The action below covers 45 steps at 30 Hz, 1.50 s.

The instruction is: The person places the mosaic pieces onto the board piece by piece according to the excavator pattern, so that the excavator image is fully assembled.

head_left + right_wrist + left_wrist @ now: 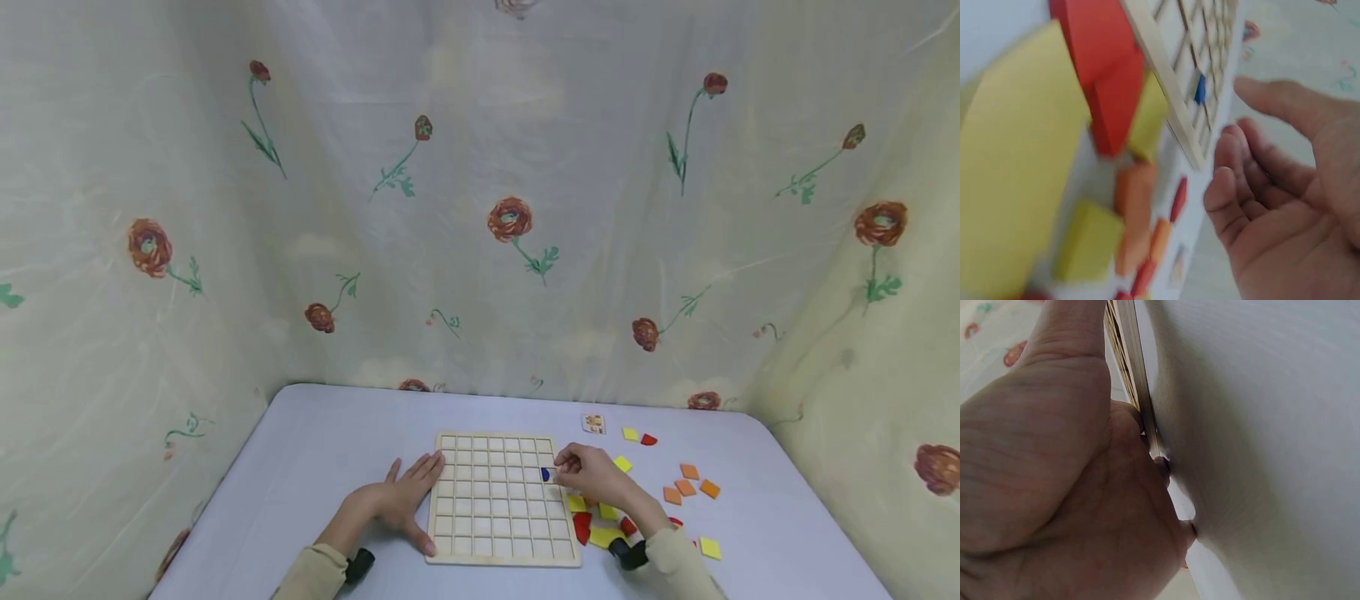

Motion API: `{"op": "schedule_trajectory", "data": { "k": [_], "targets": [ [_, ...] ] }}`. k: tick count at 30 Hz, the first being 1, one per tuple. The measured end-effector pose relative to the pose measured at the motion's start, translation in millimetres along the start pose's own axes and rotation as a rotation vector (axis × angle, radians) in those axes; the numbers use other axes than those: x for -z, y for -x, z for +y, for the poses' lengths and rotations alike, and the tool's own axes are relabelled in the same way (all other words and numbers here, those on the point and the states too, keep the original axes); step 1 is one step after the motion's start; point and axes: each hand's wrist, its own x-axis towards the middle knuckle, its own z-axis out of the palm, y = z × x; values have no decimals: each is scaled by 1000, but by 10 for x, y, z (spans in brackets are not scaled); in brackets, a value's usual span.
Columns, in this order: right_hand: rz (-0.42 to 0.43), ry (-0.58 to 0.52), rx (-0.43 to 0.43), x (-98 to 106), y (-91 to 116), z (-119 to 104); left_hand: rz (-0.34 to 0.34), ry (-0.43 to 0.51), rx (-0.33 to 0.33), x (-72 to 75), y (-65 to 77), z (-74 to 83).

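A pale wooden grid board [504, 560] lies on the white table. My left hand [405, 497] rests at its left edge, fingers spread, with the thumb at the near left corner. In the left wrist view the palm [1085, 487] stands beside the board's edge [1135, 369]. A dark blue piece [545, 474] with a curved side sits in a square near the board's right edge. Just right of it is my right hand [596, 477]. The right wrist view shows the hand's fingers [1225, 181] loosely bent, thumb apart from them, and the blue piece [1200, 89] clear of them.
Yellow pieces [606, 537], red pieces [582, 527] and orange squares [672, 496] lie scattered right of the board, some partly under my right arm. A small picture card [593, 424] lies behind them. A flowered curtain [465, 250] hangs around the table.
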Motion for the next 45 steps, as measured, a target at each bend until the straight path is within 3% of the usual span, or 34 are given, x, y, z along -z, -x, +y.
{"op": "schedule_trajectory", "data": {
  "k": [6, 11, 20, 26, 32, 38, 45],
  "targets": [
    [-96, 36, -19, 162, 164, 110, 5, -8, 6, 1, 21, 30],
    [-169, 102, -16, 170, 290, 203, 6, 1, 8, -16, 24, 23],
    [-159, 185, 23, 119, 335, 249, 2, 8, 12, -39, 12, -5],
    [-101, 190, 3, 102, 304, 296, 4, 31, 14, -35, -1, -11],
    [-126, 209, 47, 108, 326, 296, -2, 37, 17, -34, -7, -13],
    [-89, 227, 83, 63, 326, 234, 5, 30, 13, -35, -11, -27],
    [-142, 179, 76, 63, 301, 187, 3, 36, 14, -23, -20, -15]
  ]
}}
